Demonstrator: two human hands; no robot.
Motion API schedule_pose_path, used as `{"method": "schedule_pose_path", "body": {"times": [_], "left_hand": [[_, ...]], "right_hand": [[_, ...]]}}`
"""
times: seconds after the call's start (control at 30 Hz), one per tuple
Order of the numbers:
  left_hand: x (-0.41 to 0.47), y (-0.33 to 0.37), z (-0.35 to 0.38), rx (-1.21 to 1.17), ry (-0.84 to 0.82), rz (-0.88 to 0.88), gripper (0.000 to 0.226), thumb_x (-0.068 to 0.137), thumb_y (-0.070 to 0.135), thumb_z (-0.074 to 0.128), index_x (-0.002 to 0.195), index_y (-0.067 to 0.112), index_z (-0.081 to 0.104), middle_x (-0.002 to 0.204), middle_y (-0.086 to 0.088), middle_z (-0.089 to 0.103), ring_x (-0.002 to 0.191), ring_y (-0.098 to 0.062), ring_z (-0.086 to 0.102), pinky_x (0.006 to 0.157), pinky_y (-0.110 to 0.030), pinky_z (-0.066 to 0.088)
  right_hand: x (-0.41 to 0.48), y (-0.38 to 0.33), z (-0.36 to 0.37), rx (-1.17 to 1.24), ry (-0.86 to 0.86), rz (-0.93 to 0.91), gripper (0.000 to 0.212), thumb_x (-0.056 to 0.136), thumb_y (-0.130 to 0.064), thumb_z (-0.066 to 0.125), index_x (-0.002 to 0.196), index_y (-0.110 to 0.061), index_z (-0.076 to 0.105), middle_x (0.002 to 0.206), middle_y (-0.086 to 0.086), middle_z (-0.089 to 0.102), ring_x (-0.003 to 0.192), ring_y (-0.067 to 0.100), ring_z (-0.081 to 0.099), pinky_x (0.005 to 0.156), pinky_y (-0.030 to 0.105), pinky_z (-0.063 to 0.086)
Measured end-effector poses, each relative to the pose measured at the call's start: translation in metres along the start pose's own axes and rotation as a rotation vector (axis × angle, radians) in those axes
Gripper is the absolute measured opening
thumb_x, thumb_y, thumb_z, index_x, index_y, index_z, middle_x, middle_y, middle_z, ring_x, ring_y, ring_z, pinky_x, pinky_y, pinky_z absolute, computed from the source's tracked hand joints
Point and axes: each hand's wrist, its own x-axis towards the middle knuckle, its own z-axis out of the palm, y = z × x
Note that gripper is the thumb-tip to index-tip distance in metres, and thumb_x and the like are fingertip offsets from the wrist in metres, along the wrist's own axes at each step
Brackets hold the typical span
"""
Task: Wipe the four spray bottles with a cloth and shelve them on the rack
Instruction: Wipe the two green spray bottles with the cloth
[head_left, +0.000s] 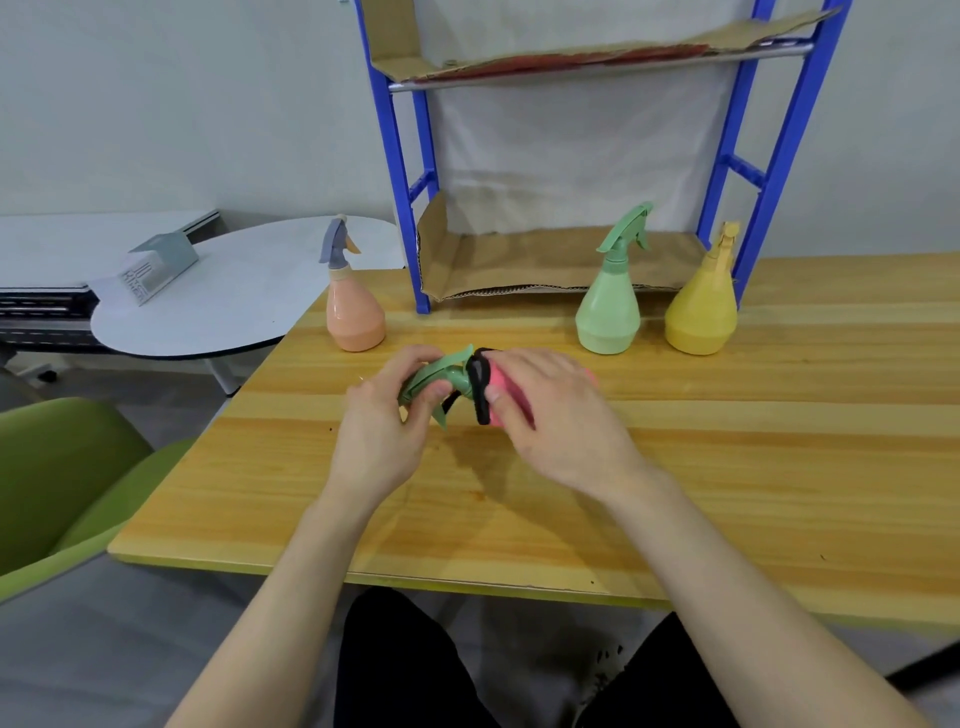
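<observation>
- The left hand (384, 415) grasps the pink bottle (503, 378) with its fingers round the green spray head.
- The right hand (550, 410) clenches a black cloth (479, 387) against the bottle's neck, over the surface (727, 467).
- Lettering on the grey box (158, 265) is too blurred to read.

A wooden bench (753, 467) carries 3 upright bottles. The peach bottle (356, 317) stands near the left edge. The green bottle (608, 312) and yellow bottle (701, 317) stand just beside each other toward the right. A blue rack (400, 208) stands at the back of the bench, its lower shelf lined with cardboard (519, 260); the yellow bottle stands just before its right post.
</observation>
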Motion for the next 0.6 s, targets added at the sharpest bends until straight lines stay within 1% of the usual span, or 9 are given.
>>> {"method": "schedule_pose_path", "body": {"times": [0.07, 0.13, 0.2, 0.27, 0.33, 0.37, 0.47, 0.53, 0.6], "left_hand": [[-0.002, -0.004, -0.004, -0.011, 0.002, -0.021, 0.020, 0.105, 0.026, 0.069, 0.125, 0.023, 0.067, 0.106, 0.010, 0.079, 0.098, 0.003, 0.072, 0.080, -0.008, 0.048], [-0.005, -0.007, -0.006, -0.017, 0.002, -0.052, 0.021, 0.105, 0.026, 0.069, 0.126, 0.025, 0.067, 0.107, 0.010, 0.079, 0.101, 0.008, 0.069, 0.081, -0.005, 0.046], [-0.007, -0.007, -0.004, -0.019, 0.010, -0.058, 0.022, 0.105, 0.025, 0.069, 0.127, 0.025, 0.067, 0.109, 0.011, 0.078, 0.102, 0.009, 0.068, 0.082, -0.005, 0.046], [-0.006, -0.004, -0.001, -0.023, 0.020, -0.044, 0.021, 0.105, 0.022, 0.069, 0.126, 0.023, 0.067, 0.109, 0.013, 0.076, 0.100, 0.007, 0.068, 0.082, -0.006, 0.046], [-0.004, -0.001, 0.001, -0.023, 0.031, -0.036, 0.020, 0.105, 0.020, 0.069, 0.125, 0.021, 0.067, 0.107, 0.013, 0.076, 0.098, 0.006, 0.068, 0.081, -0.008, 0.047], [-0.003, -0.001, 0.001, -0.018, 0.034, -0.038, 0.019, 0.105, 0.021, 0.070, 0.124, 0.022, 0.068, 0.106, 0.012, 0.076, 0.098, 0.005, 0.069, 0.080, -0.009, 0.048], [-0.002, -0.001, -0.002, -0.009, 0.026, -0.063, 0.018, 0.104, 0.023, 0.070, 0.120, 0.029, 0.066, 0.102, 0.017, 0.076, 0.095, 0.003, 0.070, 0.078, -0.011, 0.050], [-0.003, -0.001, -0.004, -0.001, 0.023, -0.097, 0.021, 0.104, 0.024, 0.069, 0.119, 0.038, 0.063, 0.099, 0.025, 0.073, 0.089, 0.001, 0.072, 0.075, -0.010, 0.050], [-0.001, -0.001, -0.006, 0.002, 0.014, -0.125, 0.021, 0.105, 0.026, 0.069, 0.119, 0.040, 0.061, 0.094, 0.026, 0.074, 0.084, 0.001, 0.072, 0.073, -0.009, 0.048]], "right_hand": [[-0.002, 0.006, 0.002, 0.073, 0.001, 0.026, 0.042, 0.112, -0.049, 0.042, 0.149, -0.035, 0.056, 0.145, -0.016, 0.062, 0.136, 0.007, 0.054, 0.118, 0.036, 0.042], [-0.005, 0.019, -0.007, 0.236, 0.049, 0.218, 0.031, 0.111, -0.044, 0.048, 0.133, -0.034, 0.065, 0.119, -0.017, 0.071, 0.109, -0.003, 0.066, 0.088, 0.020, 0.053], [-0.007, 0.023, -0.015, 0.308, 0.107, 0.309, 0.022, 0.111, -0.037, 0.050, 0.118, -0.031, 0.070, 0.096, -0.017, 0.071, 0.085, -0.007, 0.066, 0.066, 0.013, 0.047], [-0.003, 0.008, -0.012, 0.192, 0.157, 0.152, 0.023, 0.112, -0.034, 0.051, 0.120, -0.027, 0.071, 0.107, -0.014, 0.074, 0.096, 0.001, 0.068, 0.082, 0.026, 0.054], [-0.001, -0.008, 0.000, 0.102, 0.154, -0.029, 0.026, 0.110, -0.034, 0.052, 0.129, -0.029, 0.069, 0.124, -0.014, 0.073, 0.116, 0.009, 0.065, 0.107, 0.034, 0.047], [-0.002, -0.009, 0.004, 0.116, 0.155, -0.034, 0.026, 0.110, -0.035, 0.053, 0.130, -0.029, 0.069, 0.125, -0.015, 0.073, 0.117, 0.008, 0.064, 0.110, 0.033, 0.045], [-0.013, 0.014, 0.000, 0.341, 0.230, 0.254, 0.021, 0.112, -0.032, 0.053, 0.116, -0.024, 0.072, 0.101, -0.014, 0.075, 0.090, 0.002, 0.072, 0.081, 0.031, 0.060], [-0.025, 0.035, -0.007, 0.463, 0.212, 0.529, 0.021, 0.111, -0.032, 0.053, 0.116, -0.024, 0.072, 0.089, -0.011, 0.075, 0.067, 0.000, 0.070, 0.062, 0.028, 0.058], [-0.029, 0.040, -0.015, 0.413, 0.249, 0.556, 0.018, 0.111, -0.035, 0.052, 0.115, -0.030, 0.069, 0.089, -0.013, 0.073, 0.068, 0.001, 0.067, 0.064, 0.032, 0.056]]}}
